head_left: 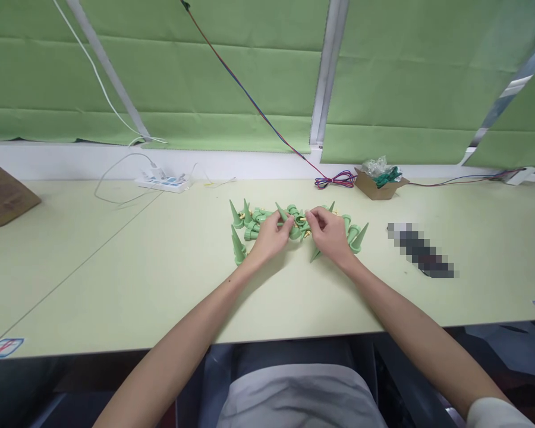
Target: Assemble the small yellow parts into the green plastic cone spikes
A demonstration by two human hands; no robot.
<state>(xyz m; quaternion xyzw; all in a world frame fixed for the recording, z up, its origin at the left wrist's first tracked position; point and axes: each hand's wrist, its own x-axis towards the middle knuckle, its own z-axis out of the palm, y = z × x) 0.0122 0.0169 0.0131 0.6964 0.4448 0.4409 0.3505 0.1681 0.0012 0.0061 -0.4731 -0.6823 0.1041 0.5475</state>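
My left hand (271, 235) is closed in a pinch on a green plastic watering spike (295, 233), partly hidden behind the fingers. Opposite it, my right hand (330, 233) pinches a small yellow fitting (302, 220) by the spike's open end; whether the two touch I cannot tell. Around both hands lies a loose pile of similar green parts. Pointed spikes (237, 245) stand at its left, and another spike (360, 238) leans at its right. Capped green tubes (251, 232) lie beside my left hand.
The pale table (116, 285) runs to a wall with green blinds. At the back are a power strip (163, 181), coiled red-and-blue wire (336, 179) and a cardboard box (378, 189) holding plastic wrap. A blurred dark object (421, 251) lies right; a brown bag (4, 196) sits far left.
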